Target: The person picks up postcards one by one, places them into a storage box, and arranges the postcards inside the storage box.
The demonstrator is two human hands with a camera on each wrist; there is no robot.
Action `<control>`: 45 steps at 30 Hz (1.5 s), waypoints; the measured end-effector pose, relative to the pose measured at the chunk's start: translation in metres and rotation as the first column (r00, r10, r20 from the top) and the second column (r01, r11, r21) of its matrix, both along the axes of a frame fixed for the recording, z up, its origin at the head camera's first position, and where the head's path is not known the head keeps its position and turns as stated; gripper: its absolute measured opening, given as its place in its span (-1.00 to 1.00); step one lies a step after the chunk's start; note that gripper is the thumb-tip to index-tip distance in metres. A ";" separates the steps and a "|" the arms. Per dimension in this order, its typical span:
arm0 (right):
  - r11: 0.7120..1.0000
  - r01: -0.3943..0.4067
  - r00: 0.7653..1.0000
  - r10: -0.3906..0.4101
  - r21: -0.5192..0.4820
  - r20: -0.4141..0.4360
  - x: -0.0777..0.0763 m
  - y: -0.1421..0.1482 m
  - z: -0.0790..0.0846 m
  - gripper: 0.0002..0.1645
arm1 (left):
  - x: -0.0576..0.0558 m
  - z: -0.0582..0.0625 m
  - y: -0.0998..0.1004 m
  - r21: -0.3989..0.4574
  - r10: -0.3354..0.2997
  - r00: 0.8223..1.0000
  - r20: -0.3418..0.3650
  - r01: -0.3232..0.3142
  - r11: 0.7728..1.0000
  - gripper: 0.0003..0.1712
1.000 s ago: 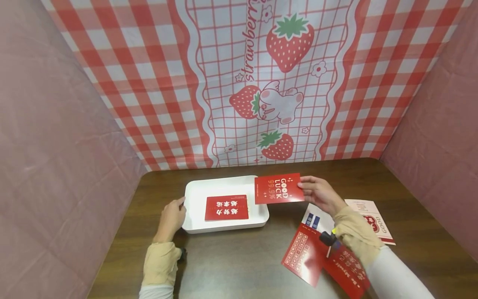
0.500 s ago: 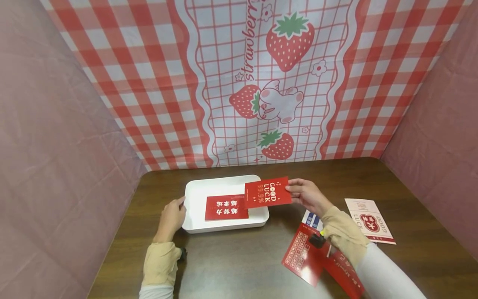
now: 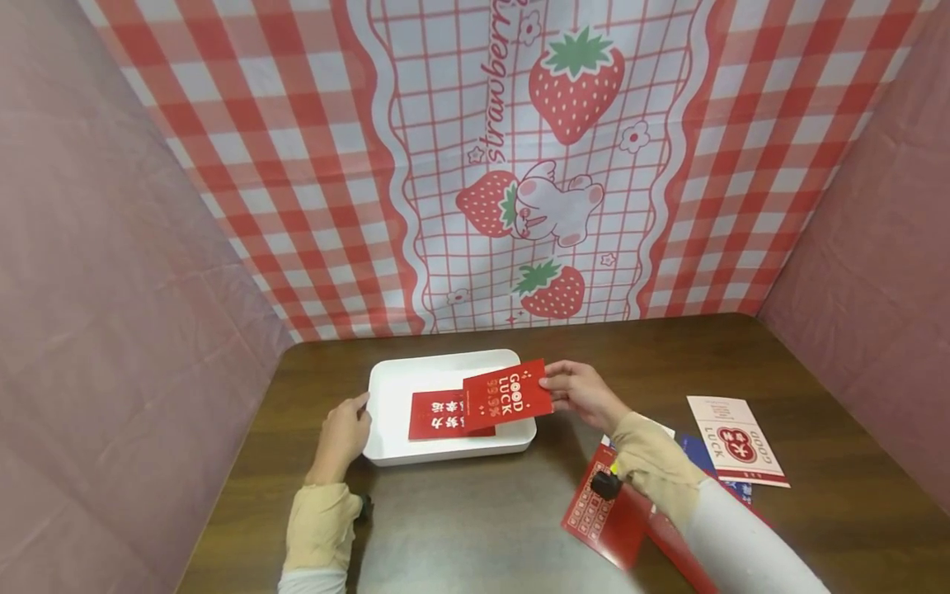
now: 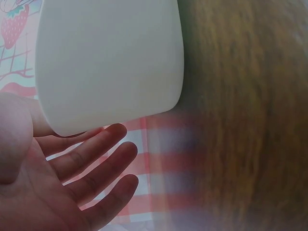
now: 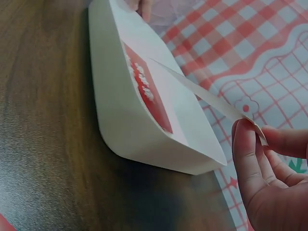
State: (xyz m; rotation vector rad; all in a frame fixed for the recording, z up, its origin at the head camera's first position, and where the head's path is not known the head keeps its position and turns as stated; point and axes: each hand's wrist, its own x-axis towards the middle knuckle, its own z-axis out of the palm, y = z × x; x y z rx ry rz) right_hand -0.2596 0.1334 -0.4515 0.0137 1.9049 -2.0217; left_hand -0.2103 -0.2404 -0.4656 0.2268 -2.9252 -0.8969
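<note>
A red card printed "GOOD LUCK 99.9%" is pinched at its right end by my right hand. It is held tilted over the right part of a white tray. In the right wrist view the card appears nearly edge-on between thumb and fingers. Under it, another red card with white characters lies in the tray, partly covered. My left hand holds the tray's left end. In the left wrist view the thumb and index finger grip the rim, and the other fingers spread outside.
To the right lie a red card with a grid of characters, a white "GOOD LUCK" card and a blue one partly under it. My right sleeve covers some. A strawberry-print cloth hangs behind the table.
My right hand has carried the red "GOOD LUCK" card leftward from the tray's right edge to over the red card inside. My left hand has stayed at the tray's left end.
</note>
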 end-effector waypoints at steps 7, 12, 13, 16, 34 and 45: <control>1.000 0.005 1.000 -0.005 0.002 -0.002 0.004 -0.014 -0.004 -0.65 | -0.001 0.001 0.000 -0.006 -0.006 1.000 -0.006 0.006 1.000 -0.49; 1.000 0.011 1.000 -0.011 -0.003 0.007 0.004 -0.023 -0.007 -0.67 | 0.000 0.001 -0.001 -0.006 -0.006 1.000 0.000 0.006 1.000 -0.48; 1.000 0.010 1.000 -0.010 -0.004 0.007 0.004 -0.025 -0.007 -0.67 | 0.001 0.001 -0.001 -0.006 -0.005 1.000 0.002 0.005 1.000 -0.48; 1.000 0.012 1.000 -0.012 -0.006 0.011 0.004 -0.031 -0.008 -0.67 | 0.001 0.000 -0.001 -0.002 -0.006 1.000 0.002 0.006 1.000 -0.48; 0.960 -0.185 0.982 0.190 0.210 -0.005 0.014 -0.057 -0.009 -0.36 | 0.001 0.001 0.000 -0.003 -0.004 1.000 -0.003 0.004 1.000 -0.49; 0.976 -0.159 0.985 0.168 0.148 -0.049 0.014 -0.049 -0.008 -0.37 | 0.000 -0.001 -0.002 -0.001 -0.006 1.000 0.010 0.006 1.000 -0.49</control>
